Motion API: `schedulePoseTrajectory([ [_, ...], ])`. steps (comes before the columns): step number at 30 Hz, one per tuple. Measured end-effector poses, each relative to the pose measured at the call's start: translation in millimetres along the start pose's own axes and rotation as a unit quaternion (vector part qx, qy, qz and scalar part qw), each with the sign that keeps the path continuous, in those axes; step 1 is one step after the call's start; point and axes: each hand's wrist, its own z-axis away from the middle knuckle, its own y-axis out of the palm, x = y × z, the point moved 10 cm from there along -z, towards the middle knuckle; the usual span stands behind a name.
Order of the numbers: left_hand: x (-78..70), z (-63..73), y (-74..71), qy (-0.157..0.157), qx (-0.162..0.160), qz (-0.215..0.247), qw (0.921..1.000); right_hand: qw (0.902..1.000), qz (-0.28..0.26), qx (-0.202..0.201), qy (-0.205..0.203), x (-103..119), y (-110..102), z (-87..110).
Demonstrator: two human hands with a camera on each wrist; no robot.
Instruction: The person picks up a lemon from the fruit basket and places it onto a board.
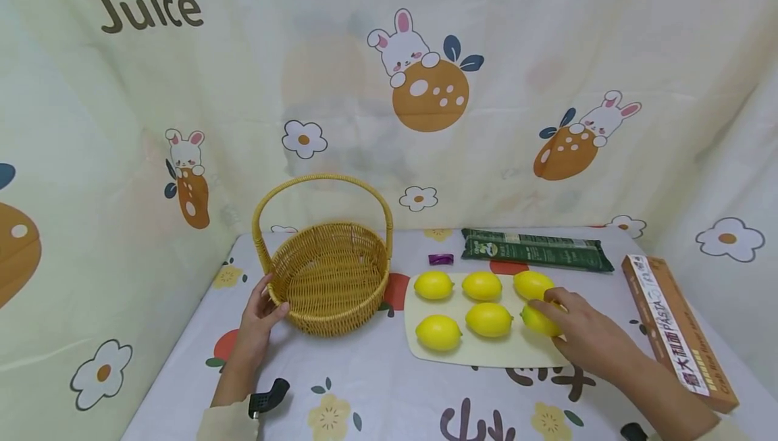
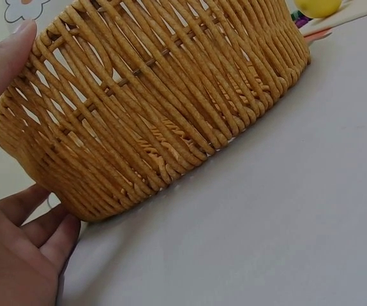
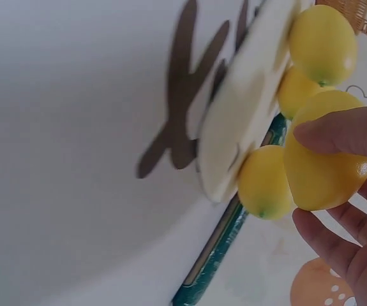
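A round wicker basket (image 1: 331, 279) with a tall arched handle stands at the left, and nothing lies inside it. My left hand (image 1: 258, 319) holds its near left side; in the left wrist view the thumb (image 2: 11, 60) lies at the rim and the other fingers are against the wall. On a cream board (image 1: 419, 353) to the right lie several yellow lemons (image 1: 488, 319) in two rows. My right hand (image 1: 583, 333) grips the near right lemon (image 3: 327, 153) between thumb and fingers. Behind it another lemon (image 1: 533, 284) rests at the board's far right.
A dark green packet (image 1: 537, 250) lies behind the board, with a small purple item (image 1: 441, 259) to its left. A long brown pasta box (image 1: 681, 333) lies at the right, beside my right forearm. Patterned cloth (image 1: 340, 56) hangs behind and at both sides.
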Motion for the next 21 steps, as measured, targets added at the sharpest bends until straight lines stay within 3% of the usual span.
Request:
schedulePoseTrajectory([
  [8, -4.7, 1.7, 3.8, -0.008, 0.007, 0.019, 0.9998, 1.0, -0.006, 0.003, -0.004, -1, 7, 5.4],
  [21, 1.5, -0.7, 5.6, -0.013, 0.01, 0.011, 0.9998, 0.9998, -0.007, 0.016, 0.01, -4, 20, 10.5],
])
